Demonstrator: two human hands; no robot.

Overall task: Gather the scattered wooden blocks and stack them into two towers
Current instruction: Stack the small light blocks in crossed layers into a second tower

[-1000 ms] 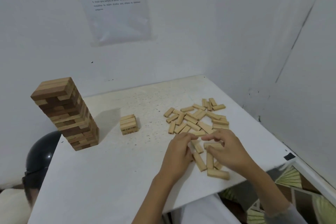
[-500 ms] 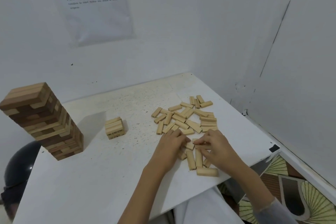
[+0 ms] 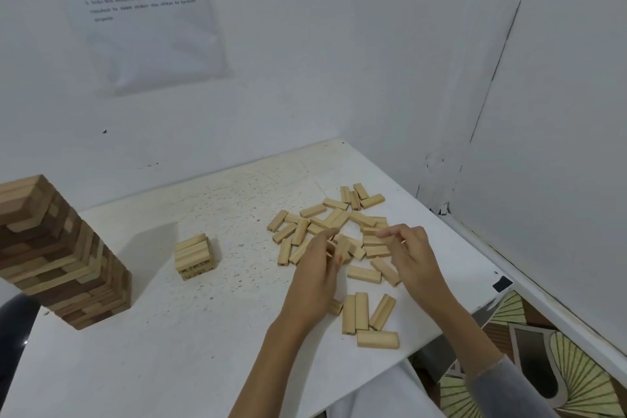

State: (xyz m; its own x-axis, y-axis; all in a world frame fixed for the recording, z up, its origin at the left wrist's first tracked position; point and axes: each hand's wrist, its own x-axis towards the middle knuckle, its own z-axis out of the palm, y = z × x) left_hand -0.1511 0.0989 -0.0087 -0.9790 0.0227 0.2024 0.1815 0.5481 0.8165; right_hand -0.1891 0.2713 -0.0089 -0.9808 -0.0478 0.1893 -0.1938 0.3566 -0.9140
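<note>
Several loose light wooden blocks (image 3: 339, 217) lie scattered on the right half of the white table (image 3: 190, 343). My left hand (image 3: 317, 276) is raised over the pile and pinches one block (image 3: 343, 248) held nearly upright between fingers and thumb. My right hand (image 3: 412, 256) hovers just right of it, fingers loosely curled over a few flat blocks (image 3: 373, 242), with nothing plainly gripped. A short stack of light blocks (image 3: 194, 256) stands at mid-table. A tall tower of mixed dark and light blocks (image 3: 51, 254) stands at the far left.
Three blocks (image 3: 359, 312) lie side by side near the front edge, with one more (image 3: 377, 339) across them. White walls close the back and right. A dark round object (image 3: 13, 332) sits off the table's left edge. A patterned floor (image 3: 543, 366) shows at the lower right.
Both hands have lifted from the near blocks and moved farther into the pile. The left hand now holds a block upright. The camera has turned right, pushing the tall tower toward the left edge.
</note>
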